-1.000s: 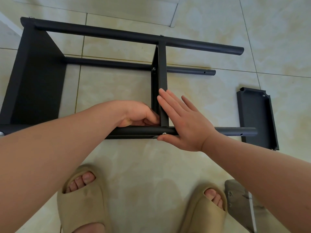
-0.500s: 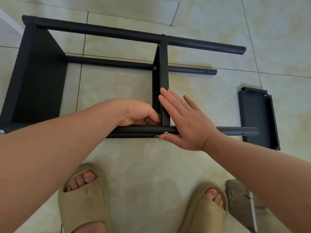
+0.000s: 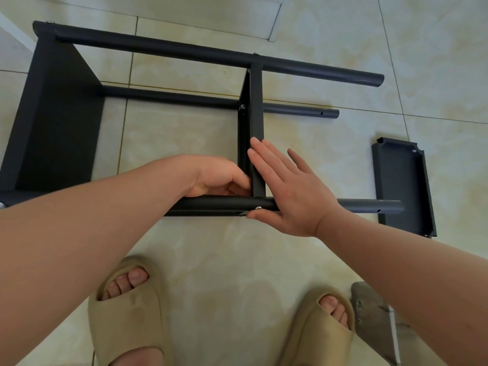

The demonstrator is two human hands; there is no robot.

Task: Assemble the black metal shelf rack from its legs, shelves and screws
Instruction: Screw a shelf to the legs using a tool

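Right grip flat, fingers straight, against matte black middle shelf; left grip curled, hold unclear.

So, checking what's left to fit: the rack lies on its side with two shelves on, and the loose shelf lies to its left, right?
Wrong side. As the head view shows, the rack lies on its side with two shelves on, and the loose shelf lies to its right.

Black metal shelf rack on its side, centre to 10 o'clock, right hand flat against its middle shelf, left hand curled beside, loose black metal shelf at 3 o'clock
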